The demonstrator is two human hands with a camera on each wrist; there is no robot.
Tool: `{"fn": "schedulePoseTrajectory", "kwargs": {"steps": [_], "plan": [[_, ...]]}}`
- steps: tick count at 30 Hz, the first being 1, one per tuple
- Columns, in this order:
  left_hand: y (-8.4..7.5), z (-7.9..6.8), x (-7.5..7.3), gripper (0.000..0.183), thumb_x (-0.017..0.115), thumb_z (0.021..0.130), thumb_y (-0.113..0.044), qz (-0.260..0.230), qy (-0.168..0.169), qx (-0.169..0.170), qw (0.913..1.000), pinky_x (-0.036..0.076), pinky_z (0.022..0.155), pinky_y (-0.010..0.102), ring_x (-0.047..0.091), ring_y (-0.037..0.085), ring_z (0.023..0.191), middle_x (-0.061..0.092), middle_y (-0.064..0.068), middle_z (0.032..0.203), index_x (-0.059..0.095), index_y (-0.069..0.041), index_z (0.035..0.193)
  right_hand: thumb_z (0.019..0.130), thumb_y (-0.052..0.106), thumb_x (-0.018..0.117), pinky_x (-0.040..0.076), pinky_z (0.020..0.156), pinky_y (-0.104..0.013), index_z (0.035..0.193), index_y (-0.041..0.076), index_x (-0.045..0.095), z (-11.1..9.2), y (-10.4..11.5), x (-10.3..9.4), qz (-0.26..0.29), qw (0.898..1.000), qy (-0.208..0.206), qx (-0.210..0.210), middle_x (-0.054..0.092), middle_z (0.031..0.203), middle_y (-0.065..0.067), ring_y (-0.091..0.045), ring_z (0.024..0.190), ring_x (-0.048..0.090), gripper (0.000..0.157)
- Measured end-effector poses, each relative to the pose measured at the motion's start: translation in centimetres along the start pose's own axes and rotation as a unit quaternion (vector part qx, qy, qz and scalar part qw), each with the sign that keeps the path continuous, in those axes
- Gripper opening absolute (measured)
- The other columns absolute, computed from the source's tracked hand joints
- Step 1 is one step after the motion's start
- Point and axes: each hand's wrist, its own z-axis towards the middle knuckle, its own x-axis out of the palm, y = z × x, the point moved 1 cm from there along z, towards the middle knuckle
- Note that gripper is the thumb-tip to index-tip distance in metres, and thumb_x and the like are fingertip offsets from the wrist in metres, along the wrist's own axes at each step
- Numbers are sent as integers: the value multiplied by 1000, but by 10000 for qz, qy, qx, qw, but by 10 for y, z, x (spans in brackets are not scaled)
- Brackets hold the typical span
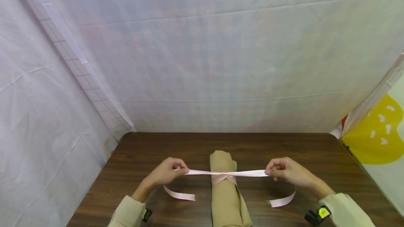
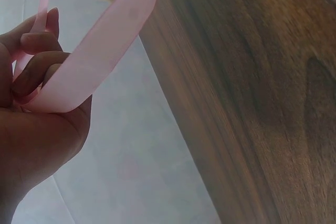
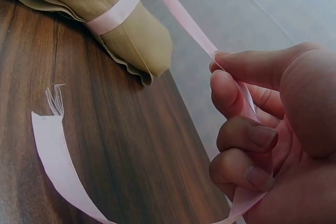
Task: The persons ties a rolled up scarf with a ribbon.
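Note:
A rolled tan cloth (image 1: 224, 199) lies lengthwise on the table, with a pink ribbon (image 1: 250, 173) wrapped round it and crossed in a knot on top. On the left, my left hand (image 1: 167, 172) pinches one length of the ribbon between thumb and fingers. My right hand (image 1: 288, 171) pinches the other length on the right side. Both lengths run straight and taut from the knot to the fingers. In the right wrist view the ribbon (image 3: 184, 14) passes through the curled fingers, and its frayed tail hangs past the palm. The left tail loops below the left hand.
The dark wooden table (image 1: 180, 143) has rounded far corners. Pale patterned curtains (image 1: 221, 62) hang behind it and to the left. A yellow shape with white marks (image 1: 375, 132) shows at the right. Dark bands sit on both wrists, the right one with a yellow label.

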Motion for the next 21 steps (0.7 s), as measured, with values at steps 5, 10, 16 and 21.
{"fn": "schedulePoseTrajectory", "kwargs": {"steps": [5,10,16,21], "plan": [[2,-1,-1,11,68,93,-20,70,-15,101,9999,32,51,19,37,1,56,44,-10,62,73,-11,87,96,15,63,34,41,-21,94,5,66,-2,-2,-2,-57,9999,13,105,60,69,6,0,53,43,10],[4,-3,-2,12,68,93,-20,85,-5,93,9999,32,51,18,38,0,55,45,-11,63,73,-11,87,96,13,63,34,40,-21,95,4,66,-4,-5,-4,-55,9999,63,81,60,69,5,1,52,43,10],[5,-5,-4,12,69,92,-20,-42,2,100,9999,31,50,19,37,0,54,44,-9,62,73,-9,87,97,12,62,32,40,-20,95,3,67,-5,-7,-5,-21,9998,159,99,59,69,7,2,51,41,10],[7,-7,-5,12,69,92,-19,-8,4,80,10000,30,50,19,37,-1,54,44,-9,62,73,-9,87,97,12,62,32,40,-21,94,4,67,-6,-10,-7,-81,9997,227,84,60,69,5,2,52,41,10]]}}
